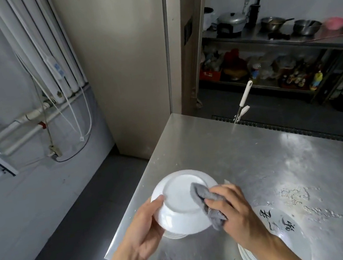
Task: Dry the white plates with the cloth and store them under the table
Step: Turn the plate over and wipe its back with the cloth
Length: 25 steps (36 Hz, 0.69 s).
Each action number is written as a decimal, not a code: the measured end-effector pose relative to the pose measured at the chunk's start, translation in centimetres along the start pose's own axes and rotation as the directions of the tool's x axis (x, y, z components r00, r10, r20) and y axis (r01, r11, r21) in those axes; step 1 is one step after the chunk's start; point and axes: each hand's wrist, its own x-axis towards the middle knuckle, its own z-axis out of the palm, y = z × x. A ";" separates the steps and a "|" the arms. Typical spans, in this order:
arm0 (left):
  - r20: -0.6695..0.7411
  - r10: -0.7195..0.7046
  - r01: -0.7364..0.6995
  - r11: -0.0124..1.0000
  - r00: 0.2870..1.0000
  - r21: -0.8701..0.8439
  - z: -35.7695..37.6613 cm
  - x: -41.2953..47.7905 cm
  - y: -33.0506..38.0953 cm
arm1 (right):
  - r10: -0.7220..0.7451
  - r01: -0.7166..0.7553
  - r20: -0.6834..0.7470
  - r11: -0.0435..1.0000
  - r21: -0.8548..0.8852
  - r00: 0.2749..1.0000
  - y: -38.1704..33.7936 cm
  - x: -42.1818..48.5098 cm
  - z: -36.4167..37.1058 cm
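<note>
My left hand (146, 226) grips the rim of a deep white plate (179, 204), held bottom up above the steel table's near left corner. My right hand (235, 209) holds a bunched grey cloth (202, 201) and presses it against the plate's underside and right wall. Just under the held plate, the edge of another white plate (175, 236) shows on the table. To the right, partly hidden by my right forearm, sits a stack of white plates (285, 244) whose top plate bears black brush characters.
The steel table (260, 160) has water drops and smears at the right (300, 197). A white-handled tool (243, 101) sticks up at its far edge. Behind it are shelves with pots and pans (284, 24). Dark floor (68, 224) lies to the left, below pipes and cables.
</note>
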 end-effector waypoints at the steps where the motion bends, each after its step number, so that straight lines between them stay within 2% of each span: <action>1: 0.005 0.019 -0.019 1.000 1.000 -0.005 0.3 0.0 -0.3 | 0.025 -0.024 -0.021 1.000 0.003 0.999 -0.6 -0.2 0.5; 5: 0.030 0.095 -0.095 0.995 0.995 0.022 1.2 0.0 -1.8 | -0.190 0.189 0.076 0.982 0.017 0.979 -2.3 -1.2 2.0; 6: 0.038 0.115 -0.116 0.993 0.993 0.017 1.3 -0.1 -2.0 | -0.161 0.161 0.081 0.987 0.002 0.984 -1.9 -1.2 1.9; 9: 0.051 0.164 -0.163 0.986 0.985 -0.023 1.4 -0.3 -2.3 | 0.077 -0.077 0.005 0.995 -0.062 0.997 -0.6 -1.1 1.4; 10: 0.064 0.166 -0.164 0.986 0.984 -0.030 1.5 -0.3 -2.5 | 0.091 -0.092 -0.023 0.993 -0.072 0.996 -0.7 -1.0 1.5; 14: 0.134 0.122 -0.112 0.991 0.984 -0.074 1.8 -0.8 -3.3 | -0.105 0.103 -0.024 0.993 -0.065 0.994 -1.9 -0.2 1.6; 17: 0.173 0.079 -0.063 0.993 0.982 -0.095 1.4 -1.0 -3.0 | -0.150 0.150 -0.002 0.987 -0.063 0.989 -1.7 0.7 0.6; 21: 0.142 -0.050 0.075 0.982 0.989 -0.176 0.8 -0.5 -1.3 | -0.289 0.289 0.014 0.957 0.005 0.957 -1.7 1.4 -1.0; 23: 0.147 -0.121 0.136 0.986 0.982 -0.099 0.9 -0.2 0.0 | -0.359 0.359 0.043 0.933 0.015 0.932 -1.3 1.4 -1.7; 25: 0.117 -0.105 0.103 0.994 0.988 0.021 1.2 -0.1 1.1 | -0.367 0.369 0.062 0.930 -0.010 0.928 -0.6 1.5 -2.3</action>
